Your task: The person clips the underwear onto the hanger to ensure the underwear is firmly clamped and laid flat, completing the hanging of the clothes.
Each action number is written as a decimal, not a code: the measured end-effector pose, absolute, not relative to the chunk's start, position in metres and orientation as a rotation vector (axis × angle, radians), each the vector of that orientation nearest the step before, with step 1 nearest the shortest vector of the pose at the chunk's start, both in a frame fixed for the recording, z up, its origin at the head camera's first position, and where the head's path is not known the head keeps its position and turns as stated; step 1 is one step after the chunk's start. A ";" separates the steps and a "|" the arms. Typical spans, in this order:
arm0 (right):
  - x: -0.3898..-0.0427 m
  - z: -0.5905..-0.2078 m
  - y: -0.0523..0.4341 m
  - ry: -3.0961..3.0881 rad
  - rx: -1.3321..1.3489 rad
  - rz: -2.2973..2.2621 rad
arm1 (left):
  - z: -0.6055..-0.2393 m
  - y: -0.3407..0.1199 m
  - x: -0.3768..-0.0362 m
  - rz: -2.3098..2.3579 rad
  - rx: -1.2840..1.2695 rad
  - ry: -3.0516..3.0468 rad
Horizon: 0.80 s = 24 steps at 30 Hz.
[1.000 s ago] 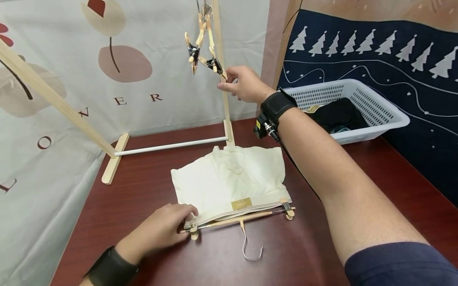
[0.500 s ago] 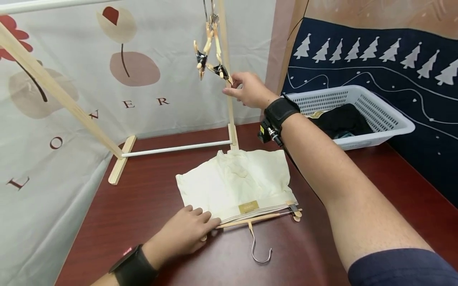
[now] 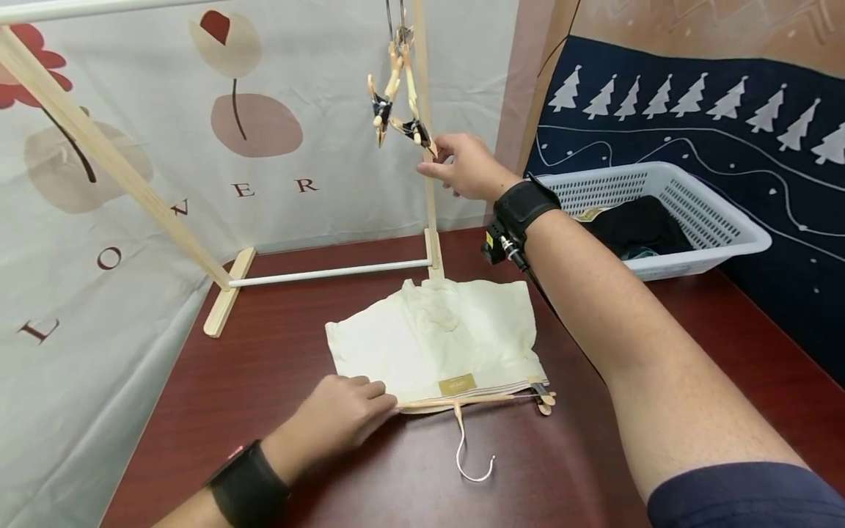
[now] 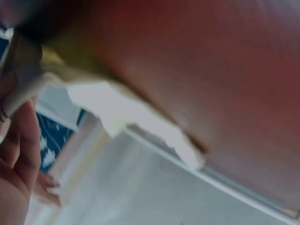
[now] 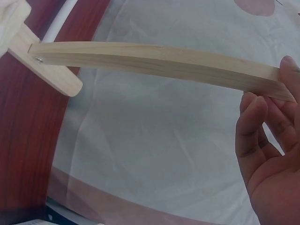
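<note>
Cream shorts (image 3: 396,334) with a gold label lie on the table, their waistband toward me. A clip hanger (image 3: 482,400) runs along that waistband, its metal hook pointing to the near side and its right clip (image 3: 544,400) on the cloth. My left hand (image 3: 339,414) grips the hanger's left end together with the waistband corner, covering the left clip. In the left wrist view, cream cloth (image 4: 136,112) stretches away from the curled fingers. Farther back, my right hand (image 3: 469,167) pinches the rack's wooden post (image 5: 164,61) between thumb and fingers.
More clip hangers (image 3: 403,95) dangle beside the post. The rack's white lower bar (image 3: 330,273) crosses behind the shorts. A white perforated basket (image 3: 733,242) holding dark clothing (image 3: 643,224) stands at the right. Printed cloth (image 3: 330,147) hangs behind the table (image 3: 284,330).
The left hand has closed over the hanger's left end and waistband corner, hiding the clip. The hanger bar now sits higher against the waistband. The right hand has stayed at the post.
</note>
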State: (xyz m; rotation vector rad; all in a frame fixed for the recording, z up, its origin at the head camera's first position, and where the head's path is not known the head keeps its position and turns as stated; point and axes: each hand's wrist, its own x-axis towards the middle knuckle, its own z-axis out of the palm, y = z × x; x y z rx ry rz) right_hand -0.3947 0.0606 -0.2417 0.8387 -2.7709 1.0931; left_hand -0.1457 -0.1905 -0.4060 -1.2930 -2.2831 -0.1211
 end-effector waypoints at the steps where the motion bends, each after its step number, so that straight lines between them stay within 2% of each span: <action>1: -0.394 -0.242 0.062 -2.770 0.841 1.094 | -0.402 -0.195 -0.147 -0.151 -1.296 -2.293; 6: -0.393 -0.239 0.066 -2.785 0.852 1.100 | -0.374 -0.228 -0.152 -0.296 -1.265 -2.365; 11: -0.391 -0.235 0.070 -2.814 0.834 1.095 | -0.338 -0.270 -0.154 -0.368 -1.123 -2.506; 17: -0.390 -0.235 0.073 -2.809 0.798 1.090 | -0.299 -0.326 -0.163 -0.531 -0.821 -2.708; 24: -0.391 -0.238 0.074 -2.793 0.783 1.090 | -0.239 -0.380 -0.189 -0.418 -0.292 -2.647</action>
